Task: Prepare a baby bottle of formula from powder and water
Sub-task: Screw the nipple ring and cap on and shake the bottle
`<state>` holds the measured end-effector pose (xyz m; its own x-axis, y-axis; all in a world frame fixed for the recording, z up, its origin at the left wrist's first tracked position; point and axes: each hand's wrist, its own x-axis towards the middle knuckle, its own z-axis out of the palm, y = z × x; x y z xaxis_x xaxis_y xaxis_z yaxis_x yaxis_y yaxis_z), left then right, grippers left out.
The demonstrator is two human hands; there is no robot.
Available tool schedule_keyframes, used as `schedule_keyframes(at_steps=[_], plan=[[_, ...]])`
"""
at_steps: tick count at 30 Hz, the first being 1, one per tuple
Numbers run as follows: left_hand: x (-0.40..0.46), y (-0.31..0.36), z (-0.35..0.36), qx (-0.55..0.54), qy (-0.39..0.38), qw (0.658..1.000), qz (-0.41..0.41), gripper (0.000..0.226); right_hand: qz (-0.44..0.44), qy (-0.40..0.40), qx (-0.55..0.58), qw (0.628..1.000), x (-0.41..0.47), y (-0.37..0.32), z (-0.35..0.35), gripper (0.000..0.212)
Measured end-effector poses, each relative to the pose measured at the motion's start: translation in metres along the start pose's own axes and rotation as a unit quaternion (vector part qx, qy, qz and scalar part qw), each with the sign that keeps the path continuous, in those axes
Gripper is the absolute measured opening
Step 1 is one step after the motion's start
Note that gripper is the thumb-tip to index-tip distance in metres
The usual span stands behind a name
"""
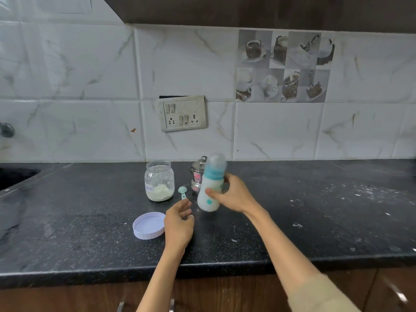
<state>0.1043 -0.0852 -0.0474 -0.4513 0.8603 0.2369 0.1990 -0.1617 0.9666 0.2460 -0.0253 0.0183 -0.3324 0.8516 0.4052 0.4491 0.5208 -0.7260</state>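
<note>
My right hand grips a baby bottle round its middle, just above the black counter. The bottle is blurred, holds white liquid and has a teal collar under a clear cap. My left hand hovers over the counter to the bottle's lower left, fingers loosely curled and holding nothing. A glass jar with pale powder at its bottom stands open behind. Its lilac lid lies upturned beside my left hand. A teal scoop lies between the jar and the bottle.
A small steel pot with a lid and a red label stands right behind the bottle. A sink is set into the counter at the far left. White specks dot the black counter on the right. A switchboard is on the tiled wall.
</note>
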Motion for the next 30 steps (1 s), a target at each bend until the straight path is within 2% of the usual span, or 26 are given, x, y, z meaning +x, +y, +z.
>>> schedule_keyframes(at_steps=[2,4,7,10,13,16,19,22,23,26,30], plan=[[0.0,0.0,0.0,-0.004,0.0,1.0,0.002,0.054,0.006,0.008,0.014,1.0,-0.001,0.002,0.0,0.054],[-0.001,0.002,0.0,0.0,0.0,1.0,0.0,0.054,0.003,-0.048,-0.026,0.999,-0.001,0.002,0.003,0.056],[0.0,0.0,0.0,-0.002,0.0,1.0,0.005,0.052,0.01,0.019,0.017,1.0,0.0,0.004,0.002,0.055],[-0.001,0.003,0.0,0.005,-0.003,1.0,0.004,0.053,-0.004,-0.049,-0.027,0.998,0.0,0.001,0.004,0.057],[-0.001,0.003,0.0,0.005,-0.003,1.0,0.005,0.054,-0.001,0.005,0.019,1.0,0.002,0.002,0.003,0.055],[-0.003,0.005,-0.001,0.008,-0.002,1.0,0.0,0.054,-0.004,-0.057,-0.035,0.998,0.003,-0.002,0.003,0.057],[-0.003,0.005,-0.001,0.003,0.0,1.0,0.002,0.053,0.002,0.012,0.013,1.0,0.006,-0.004,-0.002,0.055],[-0.004,0.007,-0.001,0.008,-0.001,1.0,0.001,0.053,0.004,-0.077,-0.042,0.996,0.006,-0.005,-0.002,0.057],[-0.004,0.007,-0.001,0.009,-0.001,1.0,0.0,0.053,0.009,-0.078,-0.034,0.996,0.004,-0.001,0.0,0.057],[-0.004,0.006,-0.001,0.002,0.002,1.0,0.0,0.053,0.023,-0.009,0.03,0.999,0.002,0.011,0.002,0.055],[-0.005,0.008,-0.001,0.001,-0.002,1.0,-0.005,0.052,0.045,0.029,0.067,0.996,0.008,0.02,-0.012,0.054]])
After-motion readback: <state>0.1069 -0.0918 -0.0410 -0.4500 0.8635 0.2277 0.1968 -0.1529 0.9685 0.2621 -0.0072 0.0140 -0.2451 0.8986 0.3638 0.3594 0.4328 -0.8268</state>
